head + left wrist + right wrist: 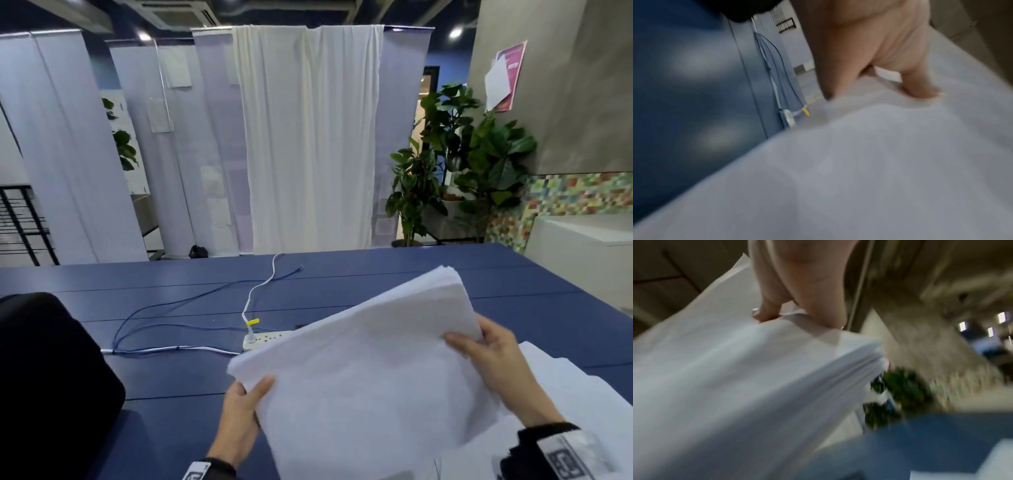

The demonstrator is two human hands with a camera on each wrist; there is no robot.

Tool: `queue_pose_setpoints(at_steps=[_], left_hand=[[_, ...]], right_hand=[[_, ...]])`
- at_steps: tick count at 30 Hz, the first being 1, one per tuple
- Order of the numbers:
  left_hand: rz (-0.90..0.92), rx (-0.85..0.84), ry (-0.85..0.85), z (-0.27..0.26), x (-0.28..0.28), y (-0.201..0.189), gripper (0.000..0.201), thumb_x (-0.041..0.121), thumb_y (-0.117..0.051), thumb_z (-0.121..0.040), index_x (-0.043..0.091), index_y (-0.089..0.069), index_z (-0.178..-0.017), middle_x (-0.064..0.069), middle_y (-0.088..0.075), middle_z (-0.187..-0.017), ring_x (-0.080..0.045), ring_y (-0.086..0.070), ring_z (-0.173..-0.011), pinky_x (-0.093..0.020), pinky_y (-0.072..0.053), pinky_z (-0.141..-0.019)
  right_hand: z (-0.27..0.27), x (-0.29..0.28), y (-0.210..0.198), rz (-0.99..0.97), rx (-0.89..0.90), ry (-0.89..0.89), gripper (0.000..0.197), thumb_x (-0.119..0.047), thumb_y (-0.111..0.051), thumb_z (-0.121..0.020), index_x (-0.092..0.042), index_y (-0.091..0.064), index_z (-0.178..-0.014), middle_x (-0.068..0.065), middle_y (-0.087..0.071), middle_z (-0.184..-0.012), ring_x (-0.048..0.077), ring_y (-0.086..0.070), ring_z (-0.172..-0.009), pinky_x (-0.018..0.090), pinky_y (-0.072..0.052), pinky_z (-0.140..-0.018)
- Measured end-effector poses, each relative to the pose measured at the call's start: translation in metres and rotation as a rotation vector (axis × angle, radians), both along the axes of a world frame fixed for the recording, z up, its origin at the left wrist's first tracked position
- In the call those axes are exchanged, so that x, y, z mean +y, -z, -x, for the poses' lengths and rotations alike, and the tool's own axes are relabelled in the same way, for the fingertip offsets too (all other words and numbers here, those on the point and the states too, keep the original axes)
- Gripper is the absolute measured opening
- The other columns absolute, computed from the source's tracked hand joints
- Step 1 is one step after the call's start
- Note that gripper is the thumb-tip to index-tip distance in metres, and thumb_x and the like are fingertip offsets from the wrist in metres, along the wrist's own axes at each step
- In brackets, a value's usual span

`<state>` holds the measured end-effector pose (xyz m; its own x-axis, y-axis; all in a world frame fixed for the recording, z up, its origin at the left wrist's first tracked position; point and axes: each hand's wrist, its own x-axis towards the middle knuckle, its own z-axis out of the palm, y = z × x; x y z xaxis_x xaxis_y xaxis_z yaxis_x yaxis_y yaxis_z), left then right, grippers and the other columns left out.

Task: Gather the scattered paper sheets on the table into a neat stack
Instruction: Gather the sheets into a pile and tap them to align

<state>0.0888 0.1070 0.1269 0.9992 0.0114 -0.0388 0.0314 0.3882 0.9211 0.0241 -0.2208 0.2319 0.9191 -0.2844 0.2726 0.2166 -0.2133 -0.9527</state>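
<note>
A thick bundle of white paper sheets (pixel 370 370) is held tilted above the blue table (pixel 171 377), its far corner raised. My left hand (pixel 245 407) grips the bundle's near-left edge, thumb on top and fingers underneath. My right hand (pixel 486 353) holds the right edge, thumb lying over the top sheet. The left wrist view shows my thumb (pixel 920 87) pressing on the paper (pixel 859 170). Blurred in the right wrist view, the fingers (pixel 772 305) clasp the fanned bundle (pixel 735 369). More loose white sheets (pixel 561 383) lie on the table under my right forearm.
A white power strip (pixel 263 337) with a white cord and blue cables (pixel 164 308) lies on the table just beyond the bundle. A black object (pixel 51 377) fills the near left. Potted plants (pixel 455 161) and a white counter (pixel 582 253) stand at the right.
</note>
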Motion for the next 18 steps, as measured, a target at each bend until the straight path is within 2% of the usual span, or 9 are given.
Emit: queue_pose_setpoints(at_steps=[2, 4, 6, 7, 9, 11, 14, 16, 18], left_hand=[[-0.031, -0.057, -0.046, -0.005, -0.007, -0.009, 0.017, -0.002, -0.058, -0.081, 0.003, -0.064, -0.096, -0.008, -0.075, -0.084, -0.021, -0.07, -0.072, -0.028, -0.058, -0.06], [-0.096, -0.128, -0.105, -0.007, -0.012, -0.018, 0.014, -0.005, -0.06, -0.08, 0.005, -0.065, -0.089, -0.001, -0.075, -0.074, -0.014, -0.069, -0.065, -0.023, -0.057, -0.058], [-0.156, -0.179, -0.133, -0.009, -0.016, -0.022, 0.015, -0.009, -0.063, -0.077, 0.005, -0.067, -0.082, 0.004, -0.074, -0.065, -0.008, -0.067, -0.058, -0.018, -0.055, -0.055], [-0.188, -0.183, -0.14, -0.01, -0.018, -0.02, 0.017, -0.01, -0.064, -0.075, 0.005, -0.067, -0.08, 0.005, -0.073, -0.063, -0.005, -0.065, -0.057, -0.016, -0.054, -0.054], [-0.226, -0.168, -0.148, -0.009, -0.019, -0.009, 0.02, -0.013, -0.066, -0.072, 0.006, -0.067, -0.078, 0.006, -0.072, -0.06, -0.003, -0.063, -0.054, -0.014, -0.052, -0.052], [-0.266, -0.131, -0.133, -0.005, -0.02, 0.006, 0.026, -0.016, -0.068, -0.069, 0.009, -0.066, -0.077, 0.006, -0.071, -0.061, -0.002, -0.062, -0.054, -0.012, -0.051, -0.052], [-0.25, -0.014, -0.097, 0.0, -0.021, 0.024, 0.028, -0.016, -0.075, -0.06, 0.011, -0.07, -0.067, 0.003, -0.07, -0.06, -0.003, -0.064, -0.05, -0.013, -0.05, -0.047], [-0.261, 0.014, -0.083, -0.002, -0.019, 0.027, 0.026, -0.014, -0.075, -0.063, 0.011, -0.071, -0.065, 0.002, -0.071, -0.057, -0.006, -0.064, -0.049, -0.014, -0.05, -0.046], [-0.266, -0.008, -0.07, -0.006, -0.018, 0.022, 0.022, -0.013, -0.069, -0.071, 0.009, -0.07, -0.074, 0.004, -0.072, -0.06, -0.006, -0.066, -0.054, -0.014, -0.052, -0.05]], right_hand=[[-0.002, 0.0, 0.027, -0.067, 0.035, 0.05, 0.022, 0.002, -0.065, -0.079, -0.018, -0.067, -0.088, -0.003, -0.075, -0.074, 0.008, -0.069, -0.064, 0.014, -0.052, -0.053], [-0.005, -0.003, 0.048, -0.122, 0.057, 0.078, 0.021, 0.002, -0.065, -0.079, -0.016, -0.066, -0.089, -0.006, -0.075, -0.073, 0.011, -0.069, -0.066, 0.016, -0.052, -0.053], [-0.009, -0.005, 0.065, -0.158, 0.099, 0.116, 0.017, 0.003, -0.068, -0.076, -0.008, -0.067, -0.088, -0.006, -0.074, -0.069, 0.021, -0.068, -0.069, 0.022, -0.053, -0.055], [-0.01, -0.005, 0.074, -0.171, 0.131, 0.142, 0.016, 0.003, -0.07, -0.075, -0.005, -0.067, -0.088, -0.005, -0.074, -0.068, 0.024, -0.066, -0.071, 0.022, -0.053, -0.055], [-0.012, -0.004, 0.093, -0.201, 0.195, 0.164, 0.018, 0.004, -0.071, -0.073, 0.0, -0.067, -0.09, 0.002, -0.074, -0.076, 0.022, -0.063, -0.07, 0.016, -0.051, -0.052], [-0.012, -0.002, 0.109, -0.226, 0.248, 0.165, 0.023, 0.005, -0.072, -0.072, 0.0, -0.066, -0.094, 0.013, -0.071, -0.088, 0.021, -0.063, -0.072, 0.015, -0.051, -0.053], [-0.012, 0.0, 0.12, -0.213, 0.295, 0.151, 0.022, 0.006, -0.07, -0.073, -0.004, -0.066, -0.092, 0.017, -0.069, -0.093, 0.019, -0.061, -0.074, 0.014, -0.05, -0.053], [-0.015, -0.001, 0.117, -0.206, 0.299, 0.134, 0.021, 0.005, -0.068, -0.075, -0.004, -0.065, -0.093, 0.018, -0.069, -0.095, 0.023, -0.062, -0.076, 0.024, -0.051, -0.059], [-0.018, -0.003, 0.109, -0.193, 0.264, 0.122, 0.022, 0.004, -0.067, -0.076, -0.003, -0.065, -0.097, 0.017, -0.07, -0.096, 0.027, -0.064, -0.08, 0.03, -0.05, -0.064]])
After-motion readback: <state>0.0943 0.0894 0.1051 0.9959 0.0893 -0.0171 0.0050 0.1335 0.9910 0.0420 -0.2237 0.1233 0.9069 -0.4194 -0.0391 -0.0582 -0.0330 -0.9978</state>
